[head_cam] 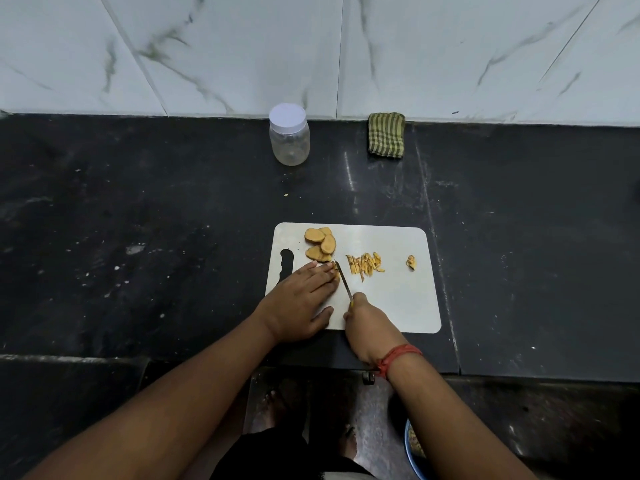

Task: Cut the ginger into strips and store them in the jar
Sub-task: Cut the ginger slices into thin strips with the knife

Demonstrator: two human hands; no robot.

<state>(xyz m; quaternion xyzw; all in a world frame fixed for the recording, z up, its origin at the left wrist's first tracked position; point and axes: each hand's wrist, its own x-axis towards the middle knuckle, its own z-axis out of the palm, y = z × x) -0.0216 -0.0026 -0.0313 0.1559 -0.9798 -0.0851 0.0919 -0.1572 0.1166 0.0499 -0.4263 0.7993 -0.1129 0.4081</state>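
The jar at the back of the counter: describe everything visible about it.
The jar is a small clear container, plastic by the look of it, with a white screw lid closed on top. It stands upright on the black counter close to the marble wall, left of a folded striped cloth and well behind the cutting board. It looks empty; no ginger is inside. Neither hand touches it.

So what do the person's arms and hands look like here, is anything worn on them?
Both arms are bare from the hands back to the frame edge: no sleeves show and no gloves. The left hand has no ring, watch or band that I can see. The right hand has a red thread band wound in several strands round the wrist. The nails on the left hand look short and unpainted.
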